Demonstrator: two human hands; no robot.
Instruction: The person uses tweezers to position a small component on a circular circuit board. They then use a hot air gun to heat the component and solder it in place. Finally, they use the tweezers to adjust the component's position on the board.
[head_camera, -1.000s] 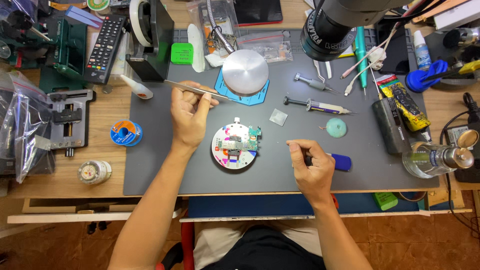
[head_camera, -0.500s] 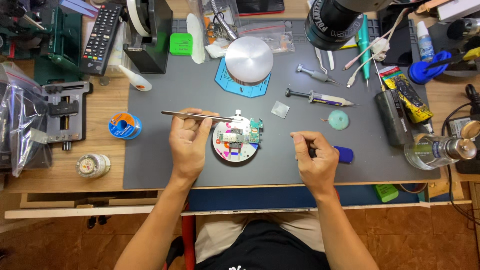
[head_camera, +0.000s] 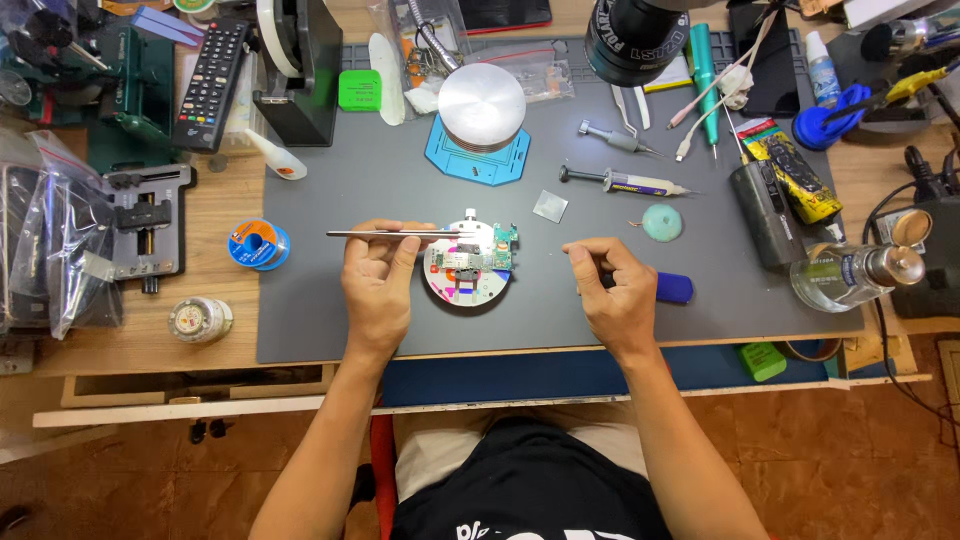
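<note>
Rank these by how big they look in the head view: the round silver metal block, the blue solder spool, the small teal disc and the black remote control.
1. Black remote control, the longest.
2. Round silver metal block.
3. Blue solder spool.
4. Small teal disc, close to the spool in size, so these two are unsure.

circuit board (head_camera: 492, 250) on round holder (head_camera: 467, 285), between both hands on the mat (head_camera: 330, 320).

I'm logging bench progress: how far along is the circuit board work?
Done: the board sits clamped on its round holder, syringe laid out. In hand: the left hand holds tweezers level, tips at the board; the right hand grips a blue-ended tool. Left: no tool tip visibly works the board yet.
</note>
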